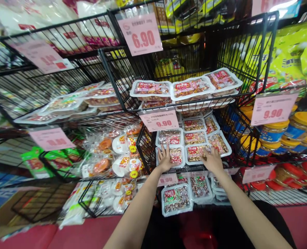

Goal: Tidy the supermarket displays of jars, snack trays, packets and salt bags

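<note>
My left hand point(165, 159), fingers spread, rests on the left part of a sealed white food tray point(176, 155) at the front of a wire shelf basket. My right hand point(212, 159) reaches over the front right trays, its fingers apart and touching the edges of the middle tray point(194, 153) and the right tray point(219, 143). All these trays have clear film, red-and-white labels and small brown pieces inside. Behind them lie more of the same kind, such as a tray point(195, 138) in the second row. Neither hand is closed round a tray.
Above hangs a wire basket with reddish trays point(190, 88) and a 9.90 price card point(159, 119). A tilted tray point(177, 199) sticks out below. Yellow-lidded jars point(274, 130) stand right; bagged white-and-orange packs point(126, 166) lie left. A wire divider point(146, 147) stands beside my left hand.
</note>
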`<move>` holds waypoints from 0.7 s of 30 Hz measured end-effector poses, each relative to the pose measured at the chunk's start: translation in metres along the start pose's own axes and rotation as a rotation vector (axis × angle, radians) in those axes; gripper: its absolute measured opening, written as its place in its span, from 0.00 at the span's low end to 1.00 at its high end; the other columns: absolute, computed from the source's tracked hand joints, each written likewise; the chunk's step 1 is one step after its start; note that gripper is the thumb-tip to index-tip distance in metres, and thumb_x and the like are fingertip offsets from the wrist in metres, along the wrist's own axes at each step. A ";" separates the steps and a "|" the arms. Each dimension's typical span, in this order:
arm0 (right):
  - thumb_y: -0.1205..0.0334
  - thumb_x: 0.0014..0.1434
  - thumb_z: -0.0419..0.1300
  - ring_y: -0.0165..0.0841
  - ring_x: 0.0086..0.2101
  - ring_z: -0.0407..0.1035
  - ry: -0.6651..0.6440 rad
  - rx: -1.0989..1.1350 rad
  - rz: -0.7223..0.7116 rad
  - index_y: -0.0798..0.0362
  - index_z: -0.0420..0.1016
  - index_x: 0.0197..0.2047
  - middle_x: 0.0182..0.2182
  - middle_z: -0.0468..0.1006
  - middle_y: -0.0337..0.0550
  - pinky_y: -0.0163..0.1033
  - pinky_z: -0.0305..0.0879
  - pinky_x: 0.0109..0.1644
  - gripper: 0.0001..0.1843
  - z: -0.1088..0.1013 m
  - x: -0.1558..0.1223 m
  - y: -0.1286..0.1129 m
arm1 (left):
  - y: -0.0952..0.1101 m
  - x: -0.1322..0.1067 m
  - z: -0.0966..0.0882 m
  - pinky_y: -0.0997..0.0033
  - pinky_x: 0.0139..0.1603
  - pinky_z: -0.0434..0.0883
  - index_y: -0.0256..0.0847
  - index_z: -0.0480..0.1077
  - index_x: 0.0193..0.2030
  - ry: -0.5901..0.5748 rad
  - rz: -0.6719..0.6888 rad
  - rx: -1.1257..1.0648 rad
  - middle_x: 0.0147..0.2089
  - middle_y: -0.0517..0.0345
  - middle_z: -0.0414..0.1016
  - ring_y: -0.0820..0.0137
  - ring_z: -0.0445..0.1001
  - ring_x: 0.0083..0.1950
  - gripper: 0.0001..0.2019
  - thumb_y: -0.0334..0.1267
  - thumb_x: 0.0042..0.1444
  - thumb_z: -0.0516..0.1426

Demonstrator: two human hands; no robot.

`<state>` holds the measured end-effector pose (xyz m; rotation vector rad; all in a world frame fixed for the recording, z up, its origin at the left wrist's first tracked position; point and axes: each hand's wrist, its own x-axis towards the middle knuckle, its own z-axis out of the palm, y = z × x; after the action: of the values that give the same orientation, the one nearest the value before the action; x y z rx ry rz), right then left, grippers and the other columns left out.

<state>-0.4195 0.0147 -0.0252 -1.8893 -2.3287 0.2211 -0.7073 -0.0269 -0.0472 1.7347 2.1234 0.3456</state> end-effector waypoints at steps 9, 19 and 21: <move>0.40 0.66 0.54 0.52 0.59 0.58 0.049 -0.003 -0.027 0.50 0.65 0.68 0.61 0.60 0.60 0.50 0.59 0.60 0.34 0.009 0.003 0.008 | 0.009 -0.002 -0.004 0.40 0.73 0.29 0.44 0.25 0.76 -0.011 -0.036 0.008 0.76 0.46 0.09 0.45 0.06 0.71 0.68 0.63 0.41 0.66; 0.43 0.67 0.53 0.51 0.61 0.58 -0.041 -0.050 0.022 0.54 0.61 0.69 0.64 0.60 0.61 0.48 0.56 0.62 0.35 -0.005 -0.004 0.003 | 0.021 -0.027 -0.009 0.43 0.74 0.41 0.46 0.37 0.77 0.127 -0.010 0.009 0.78 0.46 0.18 0.44 0.22 0.76 0.58 0.60 0.46 0.65; 0.43 0.67 0.53 0.51 0.61 0.58 -0.047 -0.058 0.023 0.55 0.61 0.70 0.65 0.59 0.62 0.49 0.56 0.62 0.35 -0.006 -0.005 0.002 | 0.018 -0.037 -0.009 0.47 0.75 0.44 0.48 0.43 0.76 0.142 0.039 -0.037 0.79 0.49 0.22 0.47 0.29 0.78 0.48 0.57 0.55 0.60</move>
<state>-0.4152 0.0102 -0.0199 -1.9590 -2.3697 0.2051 -0.6889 -0.0587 -0.0264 1.7803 2.1679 0.5301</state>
